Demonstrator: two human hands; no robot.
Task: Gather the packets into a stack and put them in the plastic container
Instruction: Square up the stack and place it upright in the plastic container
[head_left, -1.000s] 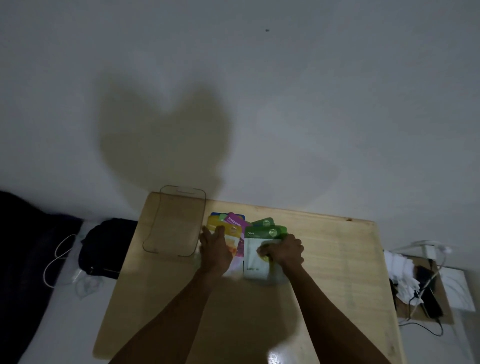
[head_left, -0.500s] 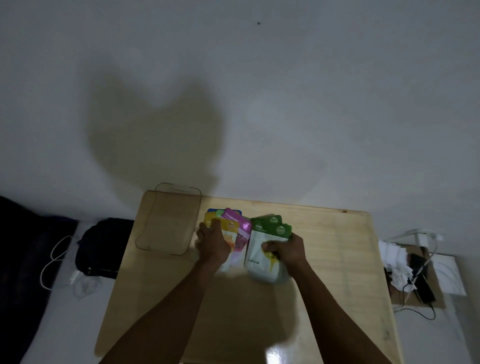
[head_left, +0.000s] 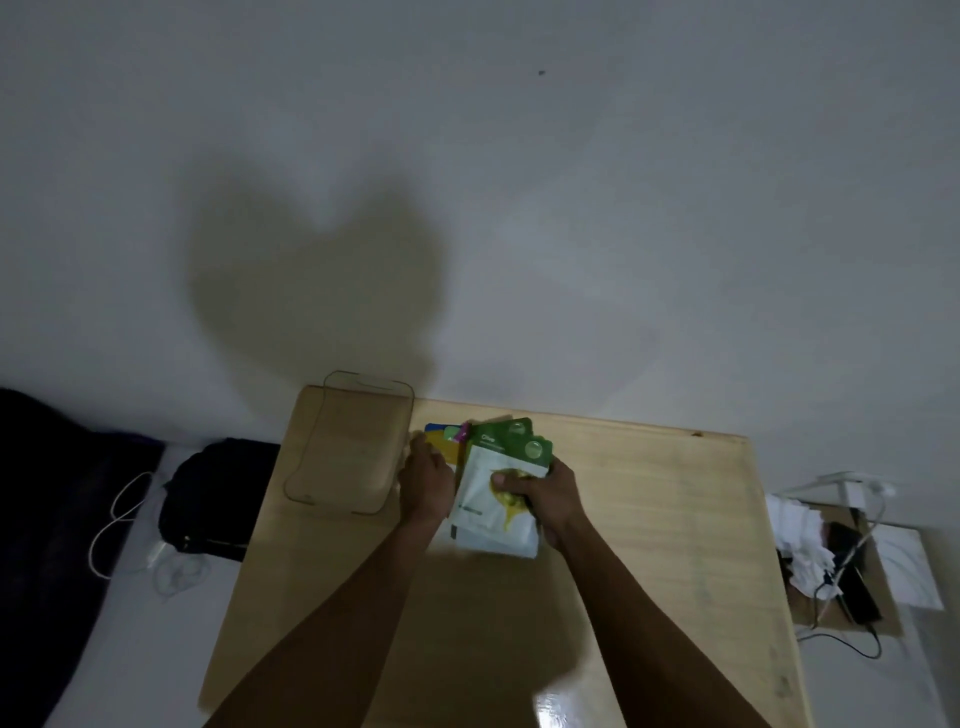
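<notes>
Light wooden table (head_left: 649, 519), seen from above, its far edge against a pale wall. Near the far-left corner lies a clear plastic container (head_left: 345, 452), empty and lidless. Just right of it, along the far edge, a partly overlapped pile of packets (head_left: 498, 499) rests on the tabletop: green-and-white packets uppermost, with yellow, blue and pink packets showing at the pile's left side.

Left hand (head_left: 427, 480) covers most of the yellow, blue and pink packets (head_left: 445, 442); both forearms are cut off at the bottom edge.
</notes>
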